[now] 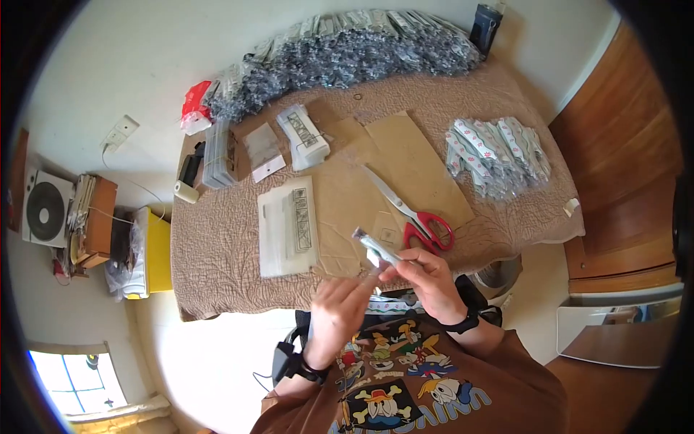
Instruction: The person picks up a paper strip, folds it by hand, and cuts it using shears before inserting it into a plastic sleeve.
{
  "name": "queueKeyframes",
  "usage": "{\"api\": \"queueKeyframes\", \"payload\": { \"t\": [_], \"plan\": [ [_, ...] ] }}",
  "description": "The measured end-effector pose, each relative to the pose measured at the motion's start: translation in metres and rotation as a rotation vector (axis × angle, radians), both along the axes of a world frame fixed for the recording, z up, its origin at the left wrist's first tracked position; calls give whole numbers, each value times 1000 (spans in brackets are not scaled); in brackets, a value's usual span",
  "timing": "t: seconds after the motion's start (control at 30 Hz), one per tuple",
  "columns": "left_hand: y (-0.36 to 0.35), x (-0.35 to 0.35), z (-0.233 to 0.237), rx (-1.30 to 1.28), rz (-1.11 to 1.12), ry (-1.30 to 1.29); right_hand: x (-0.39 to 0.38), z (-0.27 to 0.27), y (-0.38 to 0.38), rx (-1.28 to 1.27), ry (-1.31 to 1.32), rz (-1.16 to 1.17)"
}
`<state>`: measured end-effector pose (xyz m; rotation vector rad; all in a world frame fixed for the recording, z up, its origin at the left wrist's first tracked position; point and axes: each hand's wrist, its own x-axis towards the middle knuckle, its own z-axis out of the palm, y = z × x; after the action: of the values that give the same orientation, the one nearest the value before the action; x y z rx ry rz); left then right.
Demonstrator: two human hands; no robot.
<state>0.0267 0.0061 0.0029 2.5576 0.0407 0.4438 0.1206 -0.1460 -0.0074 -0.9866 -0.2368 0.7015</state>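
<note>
My right hand [430, 286] pinches a folded pale strap [381, 250] between thumb and fingers, above the cardboard's near edge. The strap tilts up to the left and ends in a dark, shiny tip. Close beside its lower end is my left hand [338, 307], fingers pressed together; what they grip is too small to make out. Another patterned strap [387, 307] lies across my lap below the hands. Just beyond my right hand, red-handled scissors [412, 211] rest on the cardboard [405, 155], blades pointing away. Left of the hands lies a stack of clear plastic bags [289, 228] with black print.
Paw-print straps [497, 155] are heaped at right. A long row of bagged straps [361, 54] lines the back wall. More bag packs [303, 137], a bundled clear stack [220, 155], a white roll [186, 192] and a dark tumbler [486, 29] stand on the brown-covered table [217, 253].
</note>
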Motion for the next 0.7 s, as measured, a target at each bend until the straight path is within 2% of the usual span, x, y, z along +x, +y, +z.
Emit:
{"api": "queueKeyframes", "payload": {
  "t": [0.07,0.1,0.2,0.23,0.33,0.43,0.5,0.53,0.57,0.6,0.67,0.7],
  "plan": [
    [-11,-1,-8,-153,-14,-69,2,-1,1,-27,-64,-14],
    [-17,-1,-7,-146,-4,-70,5,-1,-1,-61,-130,-35],
    [-32,-3,2,-1557,68,135,12,5,-5,-122,-224,1],
    [-30,-4,1,-1555,79,128,14,10,-7,-155,-255,44],
    [-19,-3,-11,-1545,-209,585,18,17,-10,-178,-328,165],
    [-16,-3,-21,-1496,-188,527,18,15,-11,-169,-399,306],
    [-10,1,-24,-1466,-177,494,12,8,-12,-135,-350,81],
    [-6,3,-26,-1624,-86,314,7,4,-13,-118,-323,-30],
    [-2,5,-26,-1771,11,123,3,0,-16,-115,-322,-18],
    [2,6,-27,-1905,111,-79,-3,-4,-22,-67,-178,39],
    [4,10,-18,-1956,191,-143,-12,-12,-29,24,107,151],
    [3,12,-13,-2009,259,-192,-16,-15,-28,25,108,159]
  ]
}}
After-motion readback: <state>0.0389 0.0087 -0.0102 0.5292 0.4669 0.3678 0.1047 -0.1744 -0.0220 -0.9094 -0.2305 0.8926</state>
